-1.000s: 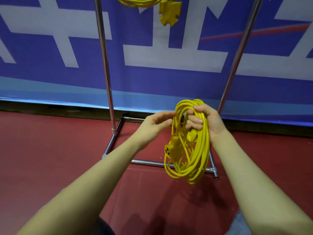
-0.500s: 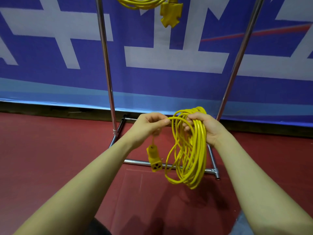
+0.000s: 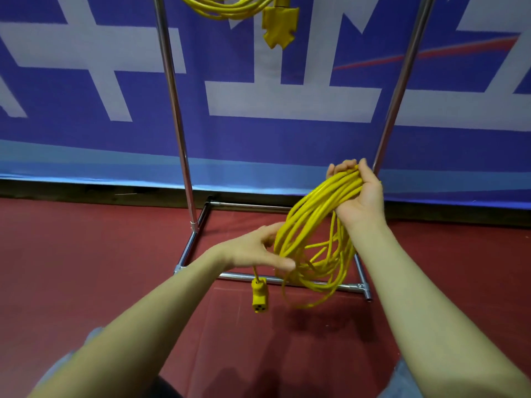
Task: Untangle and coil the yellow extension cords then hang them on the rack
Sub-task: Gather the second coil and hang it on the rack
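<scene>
Head view, near to far.

Two bare forearms reach forward from the bottom edge over a dark red floor [image 3: 86,254].

Left hand [image 3: 253,249]: low and centre, fingers extended with thumb opposed, pinching the free end of the yellow extension cord [image 3: 313,225] against the left side of the coil. Below this hand a short length of cord hangs straight down and ends in a yellow socket end [image 3: 259,297], three dark slots facing the camera, clear of the floor.

Right hand [image 3: 357,193]: higher and to the right, palm toward the camera, fingers curled over the top of the coil and gripping the bundled strands. The coil hangs from this hand down and to the left as a loose oval of many loops; its lowest loops sit in front of the near base bar of the rack, off the floor.

Rack [image 3: 175,110]: chrome tube frame, two uprights rising out of the top of the view, rectangular base resting on the floor beyond the hands.

Top edge, between the uprights: a second yellow cord [image 3: 227,8] hangs as loops, with a yellow multi-outlet end [image 3: 280,27] dangling below it. Its support is out of view.

Behind: a blue and white banner [image 3: 287,96] covering the wall down to the floor.
</scene>
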Demonstrator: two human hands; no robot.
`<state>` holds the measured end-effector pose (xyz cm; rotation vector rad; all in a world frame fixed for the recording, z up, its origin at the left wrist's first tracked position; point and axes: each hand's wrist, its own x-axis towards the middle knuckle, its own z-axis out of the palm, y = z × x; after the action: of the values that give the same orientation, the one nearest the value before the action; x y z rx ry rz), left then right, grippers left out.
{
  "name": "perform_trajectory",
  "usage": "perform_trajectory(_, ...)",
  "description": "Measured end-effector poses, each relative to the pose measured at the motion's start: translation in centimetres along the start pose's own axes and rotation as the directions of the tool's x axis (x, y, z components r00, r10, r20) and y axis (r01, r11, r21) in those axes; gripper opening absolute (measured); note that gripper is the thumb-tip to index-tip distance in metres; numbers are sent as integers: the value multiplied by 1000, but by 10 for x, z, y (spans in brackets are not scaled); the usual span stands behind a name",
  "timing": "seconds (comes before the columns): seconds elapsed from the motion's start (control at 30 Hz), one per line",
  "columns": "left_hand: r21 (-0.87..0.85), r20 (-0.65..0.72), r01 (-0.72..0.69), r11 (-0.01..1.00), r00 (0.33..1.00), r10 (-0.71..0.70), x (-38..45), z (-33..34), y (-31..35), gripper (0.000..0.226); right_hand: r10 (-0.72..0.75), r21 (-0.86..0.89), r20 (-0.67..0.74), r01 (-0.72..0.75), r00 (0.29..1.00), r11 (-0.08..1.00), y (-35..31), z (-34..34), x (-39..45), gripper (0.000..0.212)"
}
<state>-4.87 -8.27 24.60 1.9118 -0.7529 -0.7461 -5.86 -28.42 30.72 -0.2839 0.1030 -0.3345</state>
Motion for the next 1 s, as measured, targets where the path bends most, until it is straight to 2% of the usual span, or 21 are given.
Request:
perform_trajectory(0.03, 64, -3, 6, 998, 1000, -6, 2, 4, 1, 62, -14, 32, -13, 15, 1000, 999, 1, 0, 1, 25)
perform_trajectory(0.07, 105, -61, 8, 994, 998, -1, 4, 8, 2, 52, -24, 51, -25, 26, 999, 998, 2, 0, 2, 26)
perform_trajectory(0.13, 96, -236, -38, 995, 970, 60, 10, 13, 3, 25, -44, 72, -38, 47, 998, 996, 2, 1, 3, 28)
perform_trajectory(0.17, 72, -282, -59, 996, 956, 77, 12, 13, 2, 24, -57, 83, -37, 60, 998, 995, 2, 2, 3, 29)
perform_trajectory(0.23, -7, -266, -71, 997, 962, 67, 15, 12, -1, 28, -88, 114, -27, 91, 996, 989, -1, 6, 1, 31)
perform_trajectory(0.37, -66, -171, -75, 995, 983, 63, 16, 15, -2, 21, -126, 174, 0, 124, 992, 977, -6, 18, 2, 31)
perform_trajectory(0.47, -54, -274, -101, 993, 958, 83, 21, 20, -6, 19, -115, 170, -7, 114, 993, 979, -6, 19, 3, 33)
perform_trajectory(0.57, -90, -332, -61, 994, 943, 27, 25, 20, -10, 9, -101, 169, -36, 106, 994, 980, -5, 14, 5, 33)
perform_trajectory(0.7, -160, -443, -6, 987, 894, -67, 27, 14, -3, 22, -86, 151, -63, 95, 994, 984, -9, 6, 11, 29)
perform_trajectory(0.77, -189, -510, -19, 982, 856, -82, 28, 9, 1, 28, -70, 125, -79, 80, 994, 989, -11, 2, 12, 26)
perform_trajectory(0.87, -222, -584, -63, 973, 808, -81, 27, 5, 7, 23, -51, 52, -118, 58, 992, 997, -8, -7, 13, 24)
perform_trajectory(1.0, -241, -618, -129, 962, 785, -49, 19, -2, 22, 27, -36, -74, -99, 29, 994, 997, -4, -15, 13, 30)
